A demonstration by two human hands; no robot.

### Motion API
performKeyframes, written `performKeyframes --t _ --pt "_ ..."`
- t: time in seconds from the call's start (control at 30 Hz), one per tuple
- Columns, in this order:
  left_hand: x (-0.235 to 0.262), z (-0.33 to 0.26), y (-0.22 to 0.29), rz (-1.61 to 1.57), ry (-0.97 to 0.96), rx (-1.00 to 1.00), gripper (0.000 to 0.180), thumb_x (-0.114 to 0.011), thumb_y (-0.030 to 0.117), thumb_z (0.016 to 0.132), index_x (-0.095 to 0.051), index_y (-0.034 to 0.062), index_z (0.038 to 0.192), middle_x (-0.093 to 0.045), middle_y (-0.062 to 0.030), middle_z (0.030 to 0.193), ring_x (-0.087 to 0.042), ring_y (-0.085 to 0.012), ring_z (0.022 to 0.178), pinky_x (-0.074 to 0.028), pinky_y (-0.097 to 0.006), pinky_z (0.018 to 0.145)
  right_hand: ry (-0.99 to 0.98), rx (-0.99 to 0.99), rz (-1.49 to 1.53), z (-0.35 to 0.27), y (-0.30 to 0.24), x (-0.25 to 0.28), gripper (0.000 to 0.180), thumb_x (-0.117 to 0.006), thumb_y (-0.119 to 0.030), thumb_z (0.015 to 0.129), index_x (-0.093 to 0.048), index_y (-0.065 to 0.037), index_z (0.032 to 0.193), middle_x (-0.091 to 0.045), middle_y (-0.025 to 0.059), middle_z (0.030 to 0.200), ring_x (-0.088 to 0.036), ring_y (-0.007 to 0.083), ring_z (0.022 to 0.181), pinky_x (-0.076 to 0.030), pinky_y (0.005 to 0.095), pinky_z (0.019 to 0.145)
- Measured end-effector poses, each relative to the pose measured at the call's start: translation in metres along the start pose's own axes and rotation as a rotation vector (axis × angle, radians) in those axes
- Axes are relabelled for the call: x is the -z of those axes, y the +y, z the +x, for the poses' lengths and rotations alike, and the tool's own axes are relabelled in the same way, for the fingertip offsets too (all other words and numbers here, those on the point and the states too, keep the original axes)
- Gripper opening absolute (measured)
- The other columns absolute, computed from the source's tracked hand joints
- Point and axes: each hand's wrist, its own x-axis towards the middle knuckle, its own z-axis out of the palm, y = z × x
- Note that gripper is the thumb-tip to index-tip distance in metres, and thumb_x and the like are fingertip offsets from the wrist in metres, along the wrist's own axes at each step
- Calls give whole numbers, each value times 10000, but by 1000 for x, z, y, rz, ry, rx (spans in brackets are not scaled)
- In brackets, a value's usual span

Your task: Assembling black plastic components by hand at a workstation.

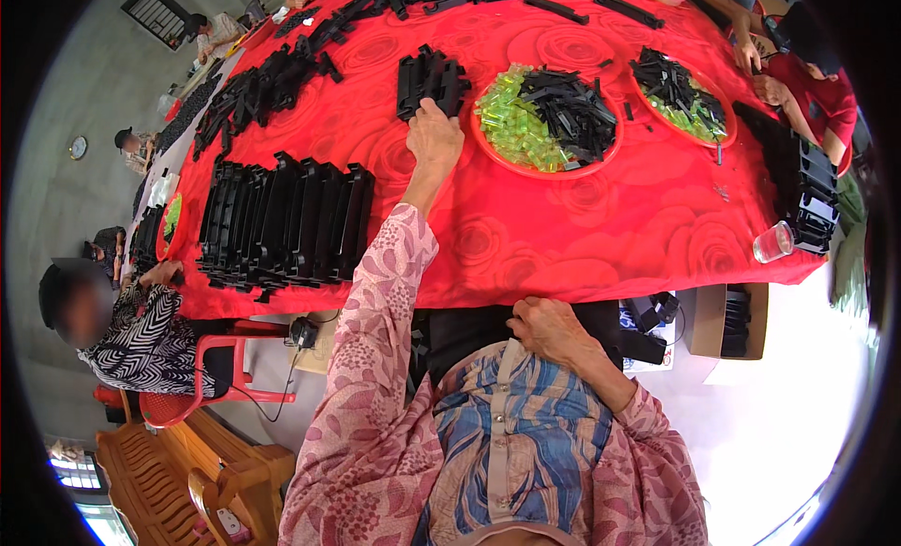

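Note:
My left hand (pixel 435 138) is stretched out over the table, its fingers closed at the near end of a small group of long black plastic parts (pixel 432 81). Its fingertips are partly hidden against the dark plastic. My right hand (pixel 554 332) rests at my lap by the table's front edge, its fingers curled; whether anything is in them is hidden. Left of my left forearm, a row of similar black plastic parts (pixel 282 222) stands packed side by side. An orange-rimmed round basket (pixel 548 174) to the right holds yellow-green translucent pieces (pixel 521 123) and small black strips (pixel 574 109).
A red rose-patterned cloth (pixel 526 236) covers the table. A second basket (pixel 690 133) of mixed pieces, a drinking glass (pixel 773 243) and stacked black parts (pixel 817 194) are on the right. More black parts (pixel 267 86) lie heaped far left. Co-workers sit at both sides.

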Motion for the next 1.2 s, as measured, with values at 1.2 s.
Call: performKeyframes --t 1.2 --pt "138 -286 -16 -1911 -1046 773 551 -611 250 972 -432 18 1439 -649 -123 1036 -627 -170 833 -515 -283 715 556 -232 1101 8 -27 69 375 -594 -63 938 -492 16 1290 -618 103 960 -583 113 642 -451 226 480"
